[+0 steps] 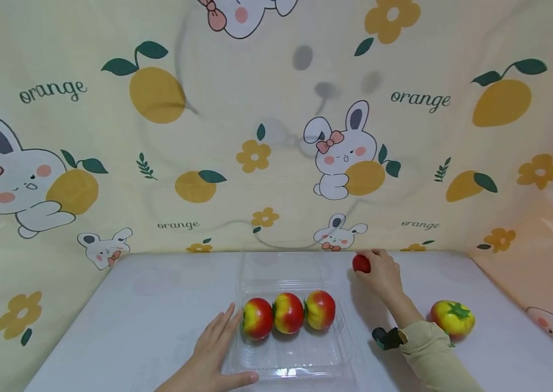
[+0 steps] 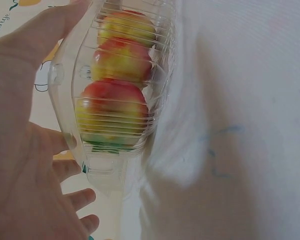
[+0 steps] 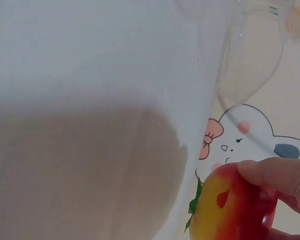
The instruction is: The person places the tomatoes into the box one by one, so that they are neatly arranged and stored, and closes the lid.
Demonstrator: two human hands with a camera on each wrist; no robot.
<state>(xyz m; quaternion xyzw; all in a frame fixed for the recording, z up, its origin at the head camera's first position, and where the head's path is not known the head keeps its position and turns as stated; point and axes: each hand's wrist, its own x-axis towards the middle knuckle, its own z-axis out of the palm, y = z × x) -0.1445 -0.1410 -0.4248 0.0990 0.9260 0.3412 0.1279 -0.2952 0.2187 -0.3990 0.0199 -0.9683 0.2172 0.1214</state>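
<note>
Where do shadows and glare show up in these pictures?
Head view: grey shadows blotch the backdrop, and glare glints along the near edge of the clear container; left wrist view: a dark shadow band crosses the white table; right wrist view: a broad brownish shadow on that table, a small highlight on the fruit in the right hand.

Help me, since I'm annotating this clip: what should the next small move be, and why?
Probably bring the held fruit over the clear container: the right hand grips it off to the container's right, three similar fruits line up inside, and bare space shows in front of them.
</note>
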